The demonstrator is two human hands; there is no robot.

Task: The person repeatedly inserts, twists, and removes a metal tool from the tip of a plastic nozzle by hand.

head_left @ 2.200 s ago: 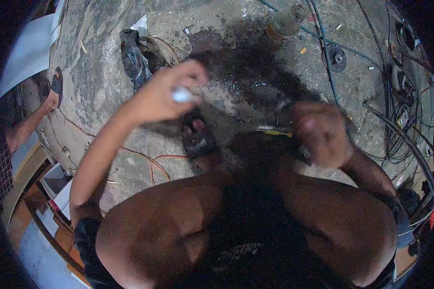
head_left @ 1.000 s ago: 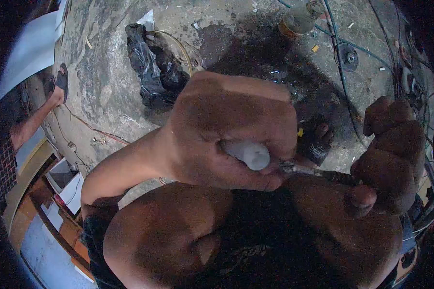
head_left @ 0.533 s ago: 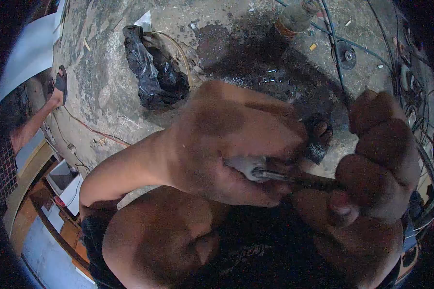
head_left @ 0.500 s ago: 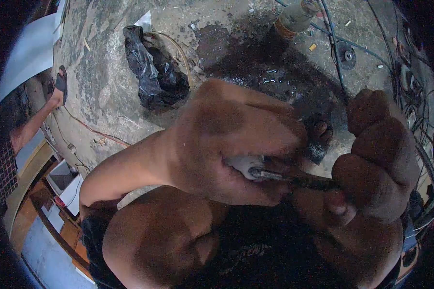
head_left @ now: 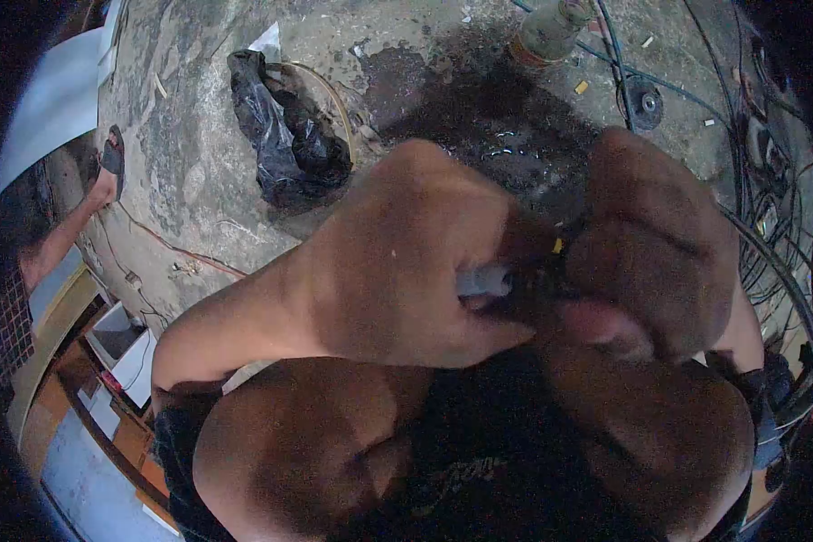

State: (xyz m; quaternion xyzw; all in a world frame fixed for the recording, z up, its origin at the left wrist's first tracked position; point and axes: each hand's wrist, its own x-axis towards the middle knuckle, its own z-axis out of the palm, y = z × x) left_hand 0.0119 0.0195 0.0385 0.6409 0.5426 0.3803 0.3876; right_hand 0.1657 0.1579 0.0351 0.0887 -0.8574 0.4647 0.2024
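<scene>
My left hand (head_left: 406,257) is closed around a light grey, tube-like piece (head_left: 484,281); only its rounded end shows between thumb and fingers. Close beside it on the right, my right hand (head_left: 650,244) is curled shut, its thumb pointing toward the left hand. A thin dark rod was visible in the right hand a moment ago; shadow and fingers now hide most of it. A tiny yellow spot (head_left: 558,245) shows in the dark gap between the hands; I cannot tell what it belongs to. Both hands are held above my bent knees.
On the stained concrete floor lie a crumpled black plastic bag (head_left: 289,144) and a dark disc (head_left: 642,102). A cloudy jar-like container (head_left: 556,32) stands at the top. Cables (head_left: 772,244) run along the right. At the left are another person's foot (head_left: 110,158) and a white box (head_left: 126,348).
My right hand has moved left, close against my left hand, and has turned. The dark rod and its metal tip have gone out of sight between the hands.
</scene>
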